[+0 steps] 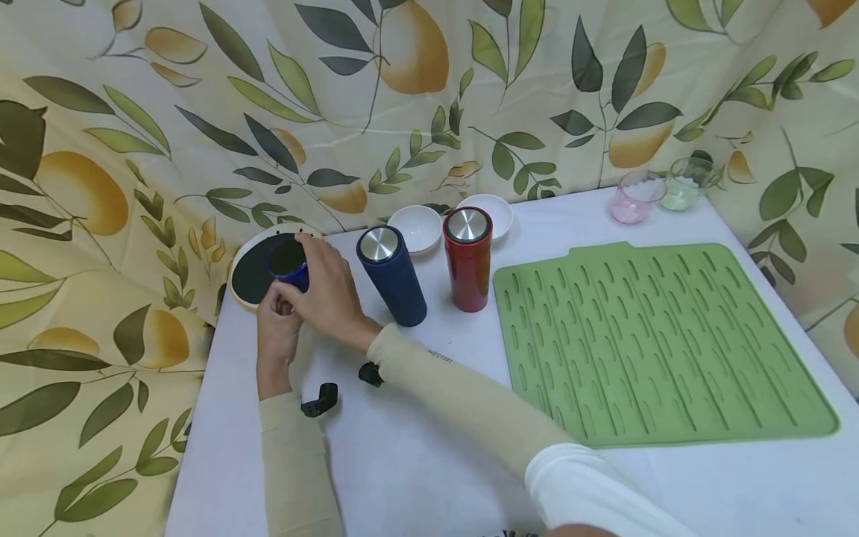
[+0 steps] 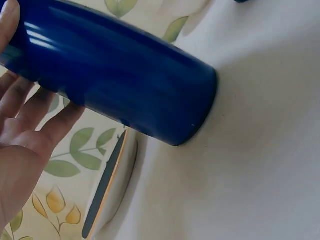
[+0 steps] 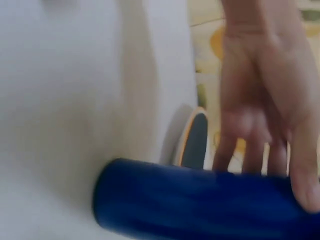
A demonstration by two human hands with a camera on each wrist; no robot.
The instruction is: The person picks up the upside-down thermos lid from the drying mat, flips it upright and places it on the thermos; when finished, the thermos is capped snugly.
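Over the left end of the table, both hands hold a glossy blue tumbler (image 1: 295, 277) with a dark top. My left hand (image 1: 278, 328) grips it from the near side; in the left wrist view its fingers (image 2: 65, 120) lie along the smooth wall. My right hand (image 1: 330, 287) grips it near the top, thumb on the near side and fingers at the rim. The right wrist view shows the lower body of the tumbler (image 3: 165, 200). Whether its base touches the tablecloth, I cannot tell. Behind it stands a round dark-topped disc (image 1: 251, 265) with a pale rim.
Right of the hands stand a dark blue bottle (image 1: 396, 287) and a red bottle (image 1: 468, 265), both silver-lidded. Two white bowls (image 1: 414, 230) sit behind them. A green ridged mat (image 1: 658, 343) covers the right side. Two glass cups (image 1: 631, 201) stand at the back right corner.
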